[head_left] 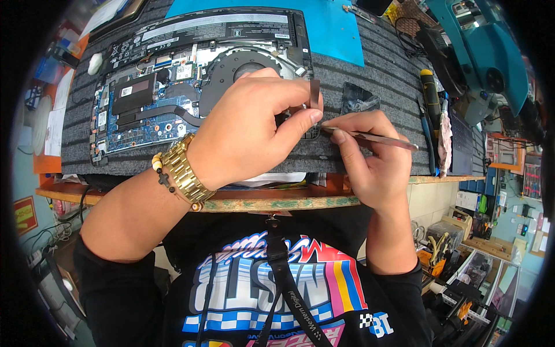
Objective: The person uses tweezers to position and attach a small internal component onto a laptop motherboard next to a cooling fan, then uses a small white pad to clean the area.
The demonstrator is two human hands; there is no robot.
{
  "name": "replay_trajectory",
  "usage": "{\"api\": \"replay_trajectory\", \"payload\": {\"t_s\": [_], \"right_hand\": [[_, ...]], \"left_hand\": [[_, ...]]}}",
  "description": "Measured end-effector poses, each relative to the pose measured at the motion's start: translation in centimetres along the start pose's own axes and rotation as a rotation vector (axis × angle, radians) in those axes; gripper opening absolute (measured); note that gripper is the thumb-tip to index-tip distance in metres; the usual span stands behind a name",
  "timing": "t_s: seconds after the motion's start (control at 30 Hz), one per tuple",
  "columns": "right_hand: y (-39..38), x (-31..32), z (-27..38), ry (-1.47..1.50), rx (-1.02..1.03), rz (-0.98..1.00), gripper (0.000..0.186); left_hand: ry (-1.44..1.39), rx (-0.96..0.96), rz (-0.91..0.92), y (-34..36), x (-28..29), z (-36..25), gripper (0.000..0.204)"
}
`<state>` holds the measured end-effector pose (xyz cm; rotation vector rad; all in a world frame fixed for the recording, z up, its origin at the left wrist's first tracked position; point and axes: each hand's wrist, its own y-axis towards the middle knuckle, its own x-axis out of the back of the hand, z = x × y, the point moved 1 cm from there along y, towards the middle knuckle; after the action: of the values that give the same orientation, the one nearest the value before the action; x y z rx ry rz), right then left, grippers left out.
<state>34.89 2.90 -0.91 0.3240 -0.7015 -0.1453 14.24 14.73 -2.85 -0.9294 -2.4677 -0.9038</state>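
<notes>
A laptop base lies on the grey ribbed mat with its inside exposed: blue circuit board, long black battery at the far side and round black fan. My left hand reaches over the fan side, covering part of it and the near right corner. Thumb and forefinger pinch a thin dark flat strip that stands up from them. In my right hand is a slim silver tool, apparently tweezers, its tip pointing left by the laptop's right edge. What the tip touches is too small to tell.
Right of my hands lie a small dark shiny sheet, a yellow-black handled tool and a blue-handled tool. A blue mat lies behind the laptop. Teal equipment rises at far right. The worn wooden table edge runs before me.
</notes>
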Motion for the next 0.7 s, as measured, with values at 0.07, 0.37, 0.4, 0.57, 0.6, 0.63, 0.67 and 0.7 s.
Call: {"api": "replay_trajectory", "payload": {"t_s": [0.07,0.37,0.4,0.57,0.6,0.63,0.67,0.7], "right_hand": [[0.2,0.0,0.1,-0.023,0.025,0.002,0.008],[0.0,-0.1,-1.0,0.079,0.049,0.004,0.012],[-0.1,-0.1,-1.1,0.118,0.04,-0.005,0.012],[0.3,0.0,-0.8,0.137,0.012,0.017,0.01],[0.4,0.1,-0.7,0.118,0.014,0.034,0.01],[0.4,0.1,-0.8,0.117,0.014,0.034,0.01],[0.2,0.2,-1.0,0.133,-0.015,0.029,0.01],[0.2,0.2,-1.1,0.148,-0.044,0.025,0.01]], "left_hand": [[0.013,-0.011,0.0,0.0,0.0,0.0,0.01],[0.006,0.027,0.022,0.0,0.0,0.0,0.009],[0.006,0.028,0.023,0.0,-0.1,0.0,0.009],[0.006,0.027,0.015,0.1,-0.1,0.0,0.01],[0.006,0.029,0.015,0.1,0.0,0.0,0.01],[0.002,0.033,0.017,0.1,0.0,0.0,0.01],[-0.003,0.038,0.019,0.1,0.1,0.0,0.01],[-0.003,0.037,0.018,0.1,0.1,0.0,0.01]]}}
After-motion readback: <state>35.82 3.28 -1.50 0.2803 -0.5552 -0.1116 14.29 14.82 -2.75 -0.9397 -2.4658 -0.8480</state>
